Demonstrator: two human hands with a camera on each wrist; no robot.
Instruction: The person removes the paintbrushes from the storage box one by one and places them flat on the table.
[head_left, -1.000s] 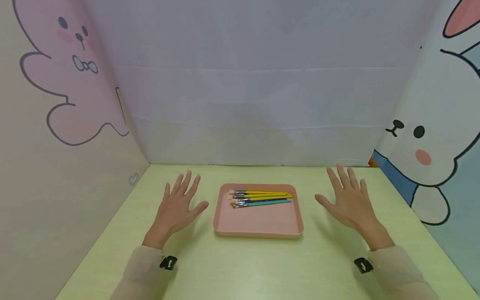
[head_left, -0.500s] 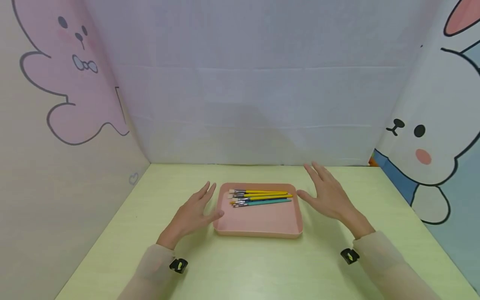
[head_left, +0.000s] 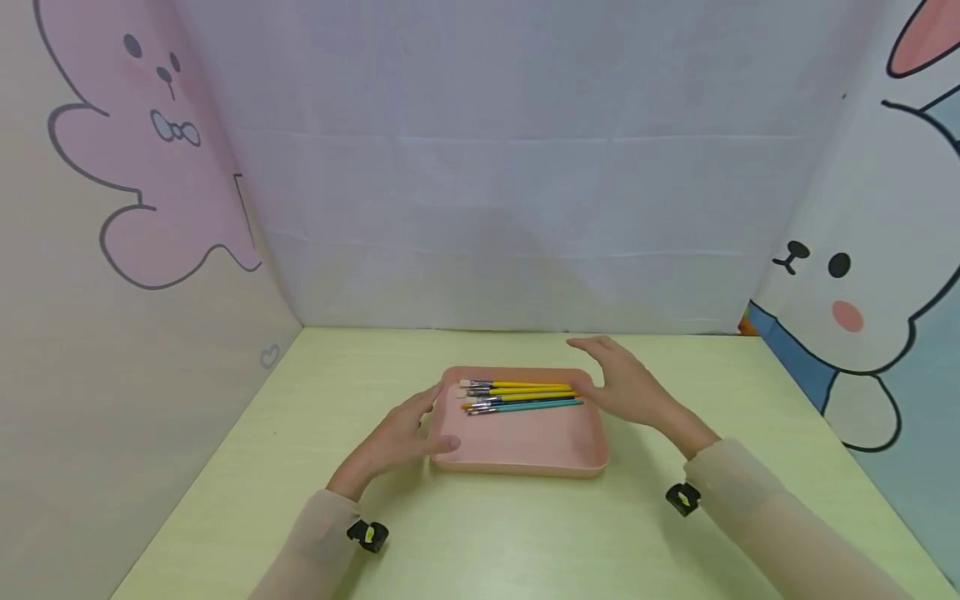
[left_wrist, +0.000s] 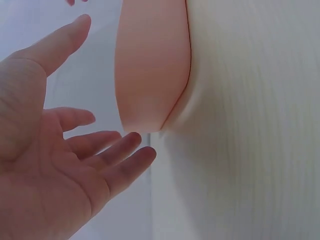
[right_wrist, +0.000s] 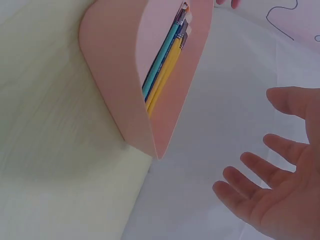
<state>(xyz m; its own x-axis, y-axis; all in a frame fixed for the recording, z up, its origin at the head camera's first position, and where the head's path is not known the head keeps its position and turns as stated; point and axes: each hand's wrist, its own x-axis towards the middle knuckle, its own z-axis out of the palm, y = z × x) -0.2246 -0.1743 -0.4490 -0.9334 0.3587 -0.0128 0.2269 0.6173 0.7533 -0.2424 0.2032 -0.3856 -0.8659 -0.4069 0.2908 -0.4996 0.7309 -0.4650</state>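
Observation:
A shallow pink tray [head_left: 517, 446] sits in the middle of the table, and several paintbrushes [head_left: 525, 397] with yellow, dark blue and teal handles lie in its far half, bristles to the left. At the tray's left side is my left hand [head_left: 397, 437], fingers extended and thumb over the rim; in the left wrist view a gap shows between the fingertips and the tray wall [left_wrist: 150, 75]. My right hand [head_left: 630, 387] hovers by the far right corner, its thumb near the brush handle ends. The right wrist view shows the right fingers [right_wrist: 245, 182] spread, apart from the tray.
The pale table [head_left: 525, 542] extends around the tray. A white sheet [head_left: 487, 167] hangs behind it. Side walls with a pink cartoon bear [head_left: 180, 208] and a white cartoon rabbit [head_left: 885, 275] stand left and right.
Both hands have moved inward from either side to the tray's left and right edges. The tray and paintbrushes have stayed in place.

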